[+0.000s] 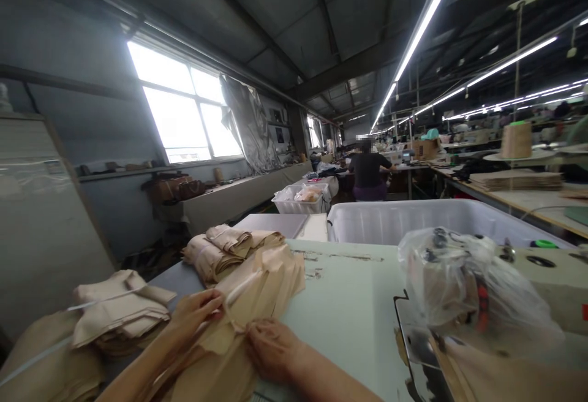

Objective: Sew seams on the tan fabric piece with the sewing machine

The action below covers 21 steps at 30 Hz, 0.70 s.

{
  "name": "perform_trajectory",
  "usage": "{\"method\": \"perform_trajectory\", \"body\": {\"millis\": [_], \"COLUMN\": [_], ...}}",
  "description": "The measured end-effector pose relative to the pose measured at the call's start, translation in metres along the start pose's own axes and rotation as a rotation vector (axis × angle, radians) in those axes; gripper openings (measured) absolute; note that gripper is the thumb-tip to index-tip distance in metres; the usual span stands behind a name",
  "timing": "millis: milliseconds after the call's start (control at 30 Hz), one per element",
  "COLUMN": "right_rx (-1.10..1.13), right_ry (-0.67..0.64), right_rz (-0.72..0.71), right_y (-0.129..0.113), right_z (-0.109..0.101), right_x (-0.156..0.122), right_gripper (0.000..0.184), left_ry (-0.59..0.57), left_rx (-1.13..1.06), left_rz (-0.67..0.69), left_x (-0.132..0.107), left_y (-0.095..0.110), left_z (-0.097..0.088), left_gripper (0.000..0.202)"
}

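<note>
A long bundle of beige fabric pieces [271,279] lies across the pale green tabletop, its layers fanned out at the far end. Around its middle runs a white cloth strip [235,295], looped loosely on top. My left hand [199,311] is closed, thumb and fingers pinched at the left side of the loop. At the strip's lower end, my right hand [275,345] is closed too, its fingertips pressed against the bundle and partly hidden. Folded beige bundles [225,249] lie just beyond, and another tied fabric bundle [122,310] rests to the left.
On the right stands a sewing machine [546,279] partly covered by a clear plastic bag [473,292]. A large white plastic bin [427,215] is behind the table [344,292]. Farther off, a person [369,172] sits at a workstation beside a smaller filled bin [301,206].
</note>
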State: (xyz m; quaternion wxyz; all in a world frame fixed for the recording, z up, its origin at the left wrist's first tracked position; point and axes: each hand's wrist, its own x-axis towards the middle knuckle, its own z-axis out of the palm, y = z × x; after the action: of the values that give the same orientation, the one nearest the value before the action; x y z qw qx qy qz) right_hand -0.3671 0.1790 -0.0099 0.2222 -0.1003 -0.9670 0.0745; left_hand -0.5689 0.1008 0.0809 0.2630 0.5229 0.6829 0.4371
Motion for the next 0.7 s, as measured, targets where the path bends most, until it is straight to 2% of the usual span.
{"method": "perform_trajectory", "body": {"millis": [133,300,433,500,567,633,700], "right_rx": [0.021,0.012,-0.013,-0.033,-0.058,-0.088,-0.125], "right_ry": [-0.02,0.015,0.036,0.042,0.039,0.025,0.015], "right_rz": [0.009,-0.009,-0.03,-0.045,-0.064,-0.09,-0.119], "right_y": [0.003,0.006,0.006,0.008,0.008,0.007,0.002], "right_z": [0.002,0.008,0.014,0.016,0.016,0.01,-0.003], "right_x": [-0.006,-0.007,-0.01,-0.009,-0.005,-0.002,-0.005], "right_gripper": [0.016,0.023,0.024,0.024,0.022,0.018,0.017], "left_ry": [-0.009,-0.003,0.131,0.239,0.342,0.382,0.397], "left_rx": [-0.165,-0.343,-0.473,-0.516,-0.531,-0.511,-0.459], "left_rz": [-0.031,-0.038,-0.007,0.02,0.034,0.031,0.045], "left_x": [-0.01,-0.016,-0.017,-0.019,-0.023,-0.028,-0.032], "left_y": [0.017,0.034,0.062,0.085,0.11,0.132,0.145], "left_z": [-0.005,-0.014,-0.042,-0.06,-0.071,-0.068,-0.045], "left_gripper": [0.044,0.039,0.022,0.014,0.015,0.02,0.032]}}
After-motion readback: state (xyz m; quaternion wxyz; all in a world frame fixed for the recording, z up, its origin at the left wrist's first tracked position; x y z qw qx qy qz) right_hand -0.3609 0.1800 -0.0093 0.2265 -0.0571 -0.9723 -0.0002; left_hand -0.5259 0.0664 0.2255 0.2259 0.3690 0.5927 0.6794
